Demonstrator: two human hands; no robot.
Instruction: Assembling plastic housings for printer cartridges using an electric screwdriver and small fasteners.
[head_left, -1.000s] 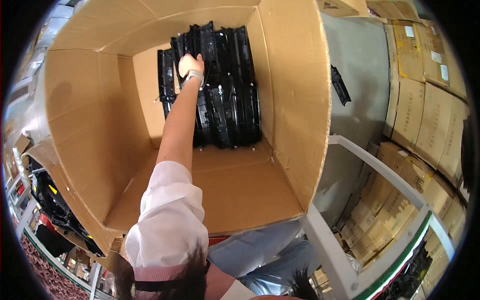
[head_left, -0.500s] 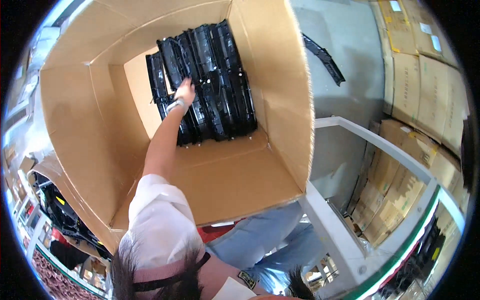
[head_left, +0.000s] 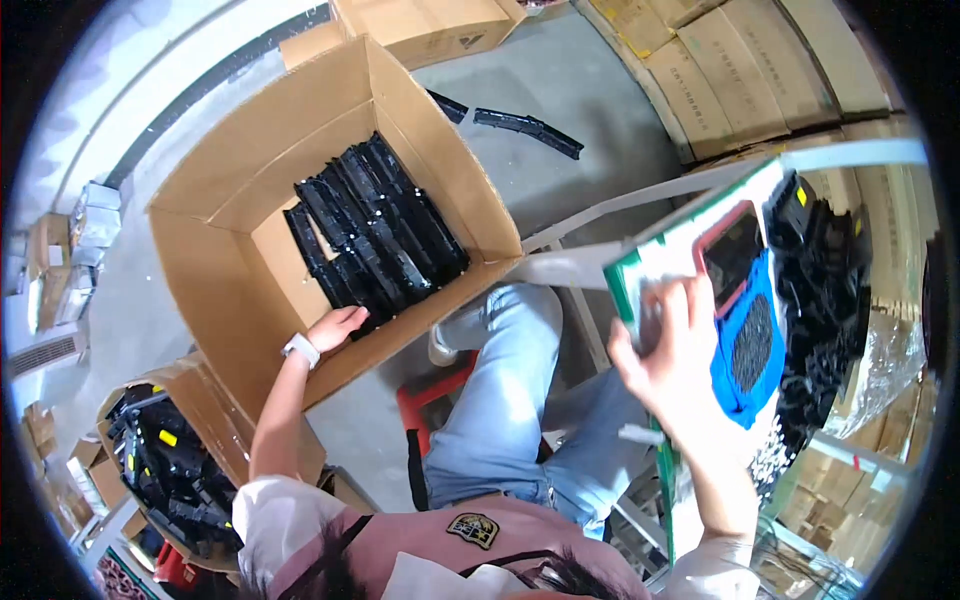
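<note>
Cartons ring the grey floor (head_left: pixel 560 80). Your left hand (head_left: pixel 335 328) has drawn back from deep in the box (head_left: pixel 240 290), fingers loose, holding nothing, resting at its near wall beside the black parts (head_left: pixel 375 230). Your right hand (head_left: pixel 675 355), spread, now presses the surface's (head_left: pixel 640 270) near corner.

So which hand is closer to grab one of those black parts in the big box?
The left, probably. The left hand is already at the open cardboard box, right beside the stacked black plastic parts. The right hand is far across, resting on the green-edged worktable.
</note>
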